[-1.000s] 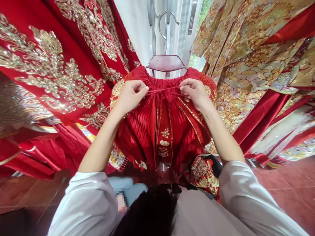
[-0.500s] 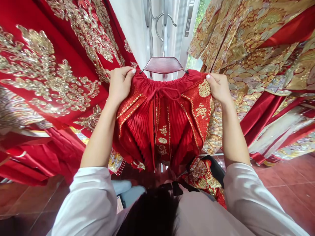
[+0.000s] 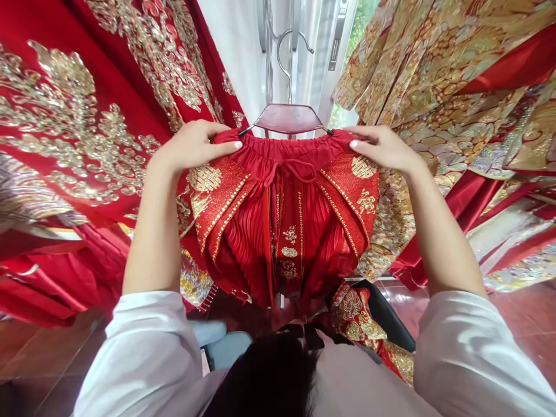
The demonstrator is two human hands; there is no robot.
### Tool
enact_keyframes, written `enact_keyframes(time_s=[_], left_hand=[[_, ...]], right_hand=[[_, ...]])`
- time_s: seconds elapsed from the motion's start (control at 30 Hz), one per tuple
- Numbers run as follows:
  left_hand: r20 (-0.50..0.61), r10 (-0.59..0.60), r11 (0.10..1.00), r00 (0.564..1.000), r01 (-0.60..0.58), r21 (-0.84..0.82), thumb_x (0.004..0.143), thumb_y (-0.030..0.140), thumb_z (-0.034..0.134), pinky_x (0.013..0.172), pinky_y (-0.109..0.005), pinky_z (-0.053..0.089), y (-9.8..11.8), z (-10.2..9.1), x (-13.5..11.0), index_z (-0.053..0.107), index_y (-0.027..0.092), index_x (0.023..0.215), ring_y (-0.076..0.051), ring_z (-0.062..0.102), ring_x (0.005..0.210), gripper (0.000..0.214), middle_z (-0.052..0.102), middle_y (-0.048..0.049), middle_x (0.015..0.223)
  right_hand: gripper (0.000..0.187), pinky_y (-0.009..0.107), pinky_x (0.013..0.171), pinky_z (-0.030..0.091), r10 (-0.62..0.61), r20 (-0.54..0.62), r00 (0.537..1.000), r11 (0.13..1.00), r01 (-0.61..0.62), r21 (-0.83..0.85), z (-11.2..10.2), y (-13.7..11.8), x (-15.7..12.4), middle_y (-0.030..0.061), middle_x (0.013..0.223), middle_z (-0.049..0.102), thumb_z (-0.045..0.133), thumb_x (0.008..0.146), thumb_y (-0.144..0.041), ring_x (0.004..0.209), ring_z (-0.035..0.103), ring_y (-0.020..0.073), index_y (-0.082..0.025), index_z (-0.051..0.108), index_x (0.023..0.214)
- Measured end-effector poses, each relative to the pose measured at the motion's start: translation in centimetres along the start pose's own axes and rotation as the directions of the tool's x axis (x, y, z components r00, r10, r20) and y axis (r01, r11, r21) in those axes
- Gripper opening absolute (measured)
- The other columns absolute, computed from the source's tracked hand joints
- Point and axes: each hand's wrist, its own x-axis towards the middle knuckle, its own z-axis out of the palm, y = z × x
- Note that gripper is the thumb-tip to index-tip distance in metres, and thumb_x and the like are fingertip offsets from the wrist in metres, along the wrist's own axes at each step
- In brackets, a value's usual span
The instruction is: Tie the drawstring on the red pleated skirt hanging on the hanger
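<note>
A red pleated skirt (image 3: 286, 231) with gold embroidery hangs from a hanger (image 3: 287, 116) straight ahead. Its gathered waistband has a tied red drawstring bow (image 3: 290, 168) at the middle. My left hand (image 3: 191, 146) lies flat on the waistband's left end, fingers stretched toward the hanger clip. My right hand (image 3: 382, 147) rests on the right end of the waistband, fingers spread over the fabric. Gold-trimmed red panels (image 3: 356, 197) fall down both sides of the skirt below my hands.
A red garment with heavy gold embroidery (image 3: 87, 127) hangs close on the left. Gold-patterned robes (image 3: 456, 87) hang close on the right. A window (image 3: 304, 52) lies behind the hanger. Red floor tiles (image 3: 521, 301) show below.
My hands let go of the drawstring, which now hangs as a tied bow. They moved outward to the waistband ends and went from pinching the fabric to lying flat on it.
</note>
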Motion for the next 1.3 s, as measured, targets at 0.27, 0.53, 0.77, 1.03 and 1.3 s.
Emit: enact_keyframes(time_s=[0.27,0.53,0.77,1.03,1.3], left_hand=[[-0.415,-0.142,0.99,0.899,0.131,-0.055,0.094,0.036,0.045,0.069,-0.028,0.034,2.1,4.2,2.2,0.024,0.02,0.053,-0.012,0.034,0.06,0.049,0.024,0.0017,0.055],[-0.47,-0.001,0.999,0.882,0.022,0.037,0.085,0.043,0.054,0.088,-0.035,0.038,2.8,5.9,-0.8,0.047,0.022,0.076,-0.027,0.053,0.102,0.024,0.058,-0.0068,0.083],[-0.387,0.001,0.999,0.922,0.019,0.047,0.084,0.047,0.056,0.082,-0.034,0.039,2.1,4.3,-1.1,0.053,0.022,0.079,-0.023,0.055,0.087,0.026,0.055,-0.0026,0.072],[-0.345,0.06,0.975,0.937,0.02,0.222,0.089,0.062,0.037,0.072,-0.032,0.043,-2.4,3.3,-1.4,0.053,0.018,0.072,-0.014,0.048,0.068,0.05,0.045,0.0006,0.067],[-0.641,-0.031,0.976,0.767,0.162,0.148,0.09,0.043,0.049,0.1,-0.061,0.024,-1.7,14.5,-14.7,0.027,0.018,0.141,-0.035,0.027,0.134,0.06,0.034,-0.0177,0.142]], right_hand=[[0.061,0.023,0.053,0.032,-0.002,-0.051,0.999,0.999,0.005,0.054,1.5,0.3,2.3,-0.0024,0.054,0.023,0.042,0.081,-0.072,0.054,0.028,0.0087,-0.018,0.032,0.055],[0.05,0.03,0.075,0.045,0.003,-0.137,0.991,1.0,-0.005,-0.013,2.4,0.2,0.2,0.0012,0.071,0.056,0.045,0.084,-0.064,0.075,0.053,0.0159,-0.017,0.061,0.078],[0.053,0.04,0.092,0.046,0.055,-0.266,0.963,0.998,-0.049,0.027,2.9,2.8,-3.4,0.0079,0.106,0.066,0.049,0.081,-0.064,0.099,0.06,0.023,-0.02,0.064,0.106],[0.054,0.038,0.101,0.04,0.05,-0.281,0.958,0.999,-0.048,0.016,2.7,1.7,-4.7,0.0096,0.115,0.062,0.042,0.087,-0.062,0.108,0.056,0.021,-0.017,0.06,0.113],[0.048,0.042,0.098,0.042,0.439,-0.385,0.812,0.874,-0.485,-0.025,9.5,6.8,-20.9,0.0119,0.115,0.059,0.028,0.092,-0.053,0.116,0.053,0.0235,-0.02,0.055,0.113]])
